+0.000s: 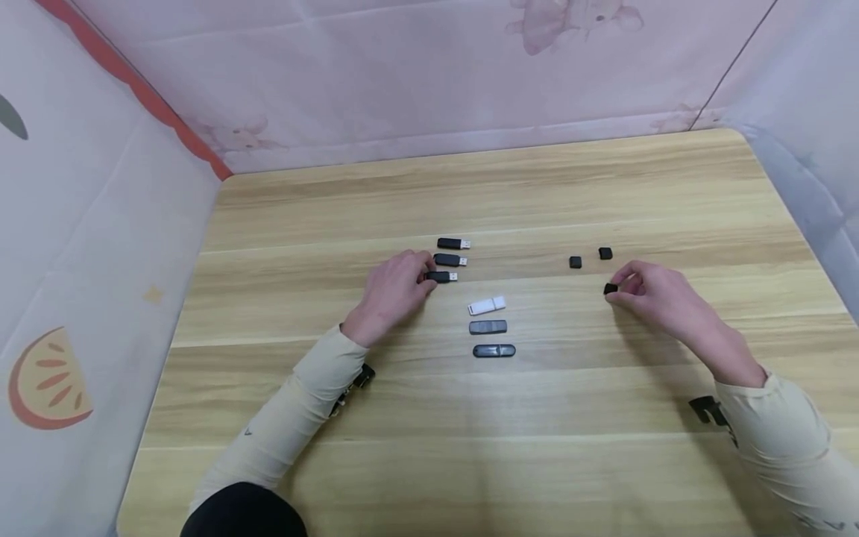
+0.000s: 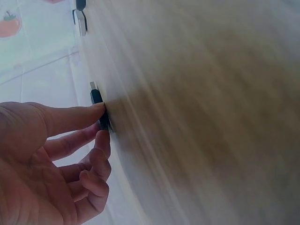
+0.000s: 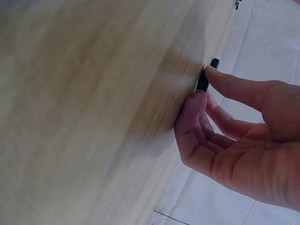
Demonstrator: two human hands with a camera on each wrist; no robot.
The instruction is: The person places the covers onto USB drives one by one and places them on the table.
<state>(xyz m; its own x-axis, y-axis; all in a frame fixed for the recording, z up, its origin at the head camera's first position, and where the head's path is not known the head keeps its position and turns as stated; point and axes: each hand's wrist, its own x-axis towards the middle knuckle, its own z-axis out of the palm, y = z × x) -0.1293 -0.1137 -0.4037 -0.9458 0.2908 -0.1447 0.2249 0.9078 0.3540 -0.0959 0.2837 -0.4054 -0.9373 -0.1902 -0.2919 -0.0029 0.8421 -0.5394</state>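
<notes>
Hands [image 1: 396, 291] [image 1: 661, 298] on USB stick [image 1: 441, 277] and block [image 1: 610, 289], sleeve mark [image 1: 249, 431] illegible.

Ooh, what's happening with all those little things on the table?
A person's left hand pinches a black USB stick, the nearest of three in a column. The right hand pinches a black block, and two more blocks lie just beyond it. A white stick, a grey stick and a shiny dark stick lie on the table between the arms.

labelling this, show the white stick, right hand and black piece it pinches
White stick [image 1: 483, 306]: head view, its body
Right hand [image 1: 666, 302]: head view, back of hand
Black piece [image 1: 610, 289]: head view, its visible middle
</notes>
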